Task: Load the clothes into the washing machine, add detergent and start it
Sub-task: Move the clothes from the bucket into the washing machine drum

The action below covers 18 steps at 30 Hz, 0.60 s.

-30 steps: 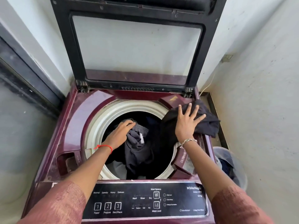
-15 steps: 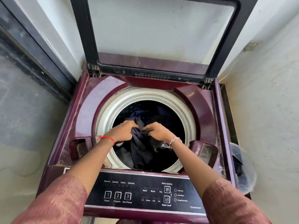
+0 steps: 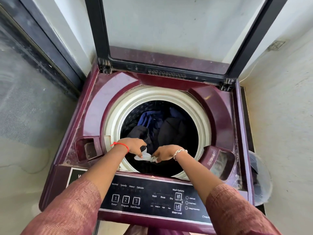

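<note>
Head view: upright lid (image 3: 177, 31) behind drum (image 3: 200, 114) of clothes (image 3: 171, 131), bucket (image 3: 261, 178) beside machine (image 3: 94, 106).

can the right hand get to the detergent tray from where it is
Probably yes. The detergent tray lies uncovered just to the right of the right hand, with nothing between them. But it and the left hand pinch a pale cloth over the drum, so that would need dropping first.
</note>
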{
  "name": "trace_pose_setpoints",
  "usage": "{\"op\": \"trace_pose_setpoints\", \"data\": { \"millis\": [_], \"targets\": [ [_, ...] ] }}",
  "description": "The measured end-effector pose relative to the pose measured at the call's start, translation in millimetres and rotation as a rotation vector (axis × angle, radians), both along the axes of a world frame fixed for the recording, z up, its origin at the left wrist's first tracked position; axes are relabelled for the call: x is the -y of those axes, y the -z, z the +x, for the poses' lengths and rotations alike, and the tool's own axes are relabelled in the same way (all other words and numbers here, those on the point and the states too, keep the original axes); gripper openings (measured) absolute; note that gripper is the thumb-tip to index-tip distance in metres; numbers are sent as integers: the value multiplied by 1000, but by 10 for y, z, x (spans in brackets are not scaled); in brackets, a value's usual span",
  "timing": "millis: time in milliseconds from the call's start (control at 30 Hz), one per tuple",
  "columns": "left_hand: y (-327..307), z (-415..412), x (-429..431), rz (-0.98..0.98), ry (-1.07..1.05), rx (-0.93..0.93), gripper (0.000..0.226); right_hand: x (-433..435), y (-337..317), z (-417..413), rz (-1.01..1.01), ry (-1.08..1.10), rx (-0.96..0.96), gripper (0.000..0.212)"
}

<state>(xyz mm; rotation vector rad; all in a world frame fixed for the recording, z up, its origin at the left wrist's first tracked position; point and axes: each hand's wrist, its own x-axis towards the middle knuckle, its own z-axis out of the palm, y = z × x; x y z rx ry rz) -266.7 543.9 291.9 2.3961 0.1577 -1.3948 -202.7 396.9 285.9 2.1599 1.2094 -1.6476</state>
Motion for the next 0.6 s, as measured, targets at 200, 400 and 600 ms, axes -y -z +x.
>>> {"op": "trace_pose_setpoints", "data": {
  "millis": [200, 400, 600],
  "targets": [
    [-341, 35, 133, -78, -80, 194, 60, 223, -209, 134, 146, 238, 150, 42],
    [-826, 53, 480, -146, -109, 473, 45, 604, -575, 177, 295, 515, 353, 33],
    [-1336, 91, 1091, -152, -144, 871, 33, 1175, -1254, -68, 579, 830, 645, 32]
  ]
}}
